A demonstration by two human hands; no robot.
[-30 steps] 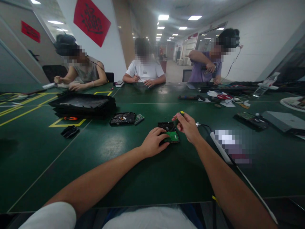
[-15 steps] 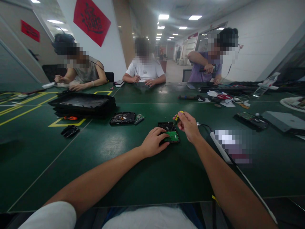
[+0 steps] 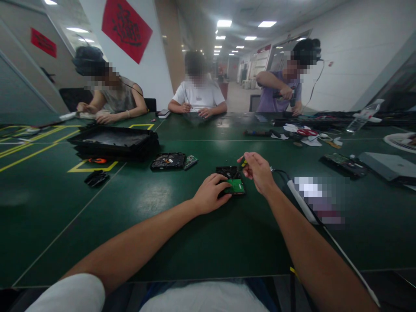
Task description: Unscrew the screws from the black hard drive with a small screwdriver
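Note:
A hard drive (image 3: 238, 187) with a green circuit board and a black casing lies flat on the table in front of me. My left hand (image 3: 210, 193) grips its left side, fingers over the top and thumb along the near edge. A small screwdriver (image 3: 243, 164) with a yellow and black handle is pinched in my right hand (image 3: 259, 172), above the drive's right side. Its shaft points down toward the drive; whether the tip touches a screw is too small to tell.
Left of the drive lie another hard drive (image 3: 168, 160), a loose circuit board (image 3: 190, 162) and stacked black trays (image 3: 113, 141). A white power strip (image 3: 302, 201) and cable lie right, beyond them a grey box (image 3: 388, 167). Three people sit across the green table (image 3: 156, 247).
My right fingers have shifted slightly around the screwdriver handle, which shows turned a little. My left hand and the hard drive stay in place.

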